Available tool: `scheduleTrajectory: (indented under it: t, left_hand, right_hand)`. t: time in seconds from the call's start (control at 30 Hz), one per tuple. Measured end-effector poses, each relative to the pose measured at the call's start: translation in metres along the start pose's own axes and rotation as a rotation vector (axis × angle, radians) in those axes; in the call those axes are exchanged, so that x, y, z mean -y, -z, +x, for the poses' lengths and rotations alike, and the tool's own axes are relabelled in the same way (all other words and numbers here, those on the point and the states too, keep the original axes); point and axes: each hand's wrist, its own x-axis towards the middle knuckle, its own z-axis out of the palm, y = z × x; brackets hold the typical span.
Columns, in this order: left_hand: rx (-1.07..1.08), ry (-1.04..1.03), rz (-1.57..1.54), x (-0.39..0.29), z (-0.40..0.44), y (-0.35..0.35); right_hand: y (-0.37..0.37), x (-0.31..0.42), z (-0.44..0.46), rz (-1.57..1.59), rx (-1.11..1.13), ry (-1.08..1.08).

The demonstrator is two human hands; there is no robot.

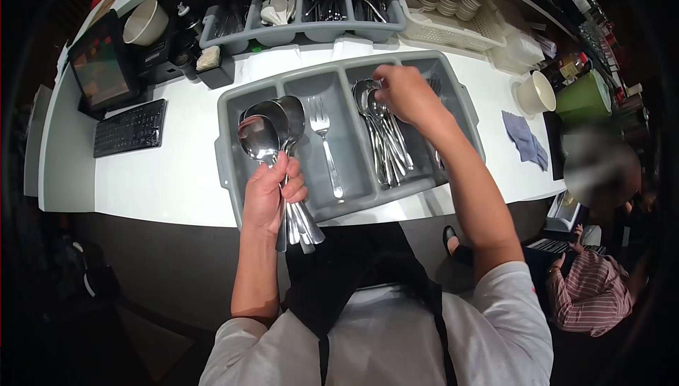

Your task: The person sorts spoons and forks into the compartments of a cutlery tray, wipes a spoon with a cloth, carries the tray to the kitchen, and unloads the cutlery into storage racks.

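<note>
My left hand (274, 186) is closed around a bunch of large spoons (259, 137), bowls up and handles down, over the left end of a grey cutlery tray (226, 147). One fork (326, 147) lies in the second compartment. Several smaller spoons (385, 138) fill the third compartment. Over their bowls is my right hand (402, 93), fingers bent together at the spoon tops; whether it grips one is hard to see. More cutlery lies in the right compartment, partly hidden by my right forearm.
Behind the tray stands another grey cutlery bin (318, 30), beside a cream basket (445, 32) with stacked small dishes. A keyboard (131, 128) and screen (104, 68) are left; a blue cloth (524, 140) and cream container (535, 94) right. A person in a striped shirt (593, 293) is at lower right.
</note>
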Motion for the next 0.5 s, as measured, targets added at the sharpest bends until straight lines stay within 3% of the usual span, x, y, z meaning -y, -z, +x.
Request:
scheduleTrajectory:
  t: [0.1, 0.23, 0.27, 0.3, 0.37, 0.5]
  left_hand:
    - [0.059, -0.015, -0.062, -0.005, 0.0, -0.001]
    - [0.002, -0.116, -0.042, -0.018, -0.009, -0.003]
    - [-0.03, -0.151, -0.028, -0.023, -0.013, -0.004]
    - [-0.022, -0.183, -0.064, -0.026, -0.014, 0.003]
    - [-0.122, -0.246, -0.059, -0.033, -0.021, 0.004]
    - [-0.142, -0.343, -0.028, -0.049, -0.038, 0.019]
  right_hand:
    - [-0.032, -0.022, 0.005, -0.327, 0.018, 0.27]
    - [-0.033, -0.017, 0.009, -0.36, -0.007, 0.137]
    - [-0.028, -0.023, 0.011, -0.254, -0.021, 0.18]
    - [-0.017, -0.031, 0.021, 0.027, 0.118, 0.162]
    - [0.023, -0.022, 0.025, 0.195, 0.192, 0.025]
    - [0.095, -0.011, 0.038, 0.245, -0.258, 0.195]
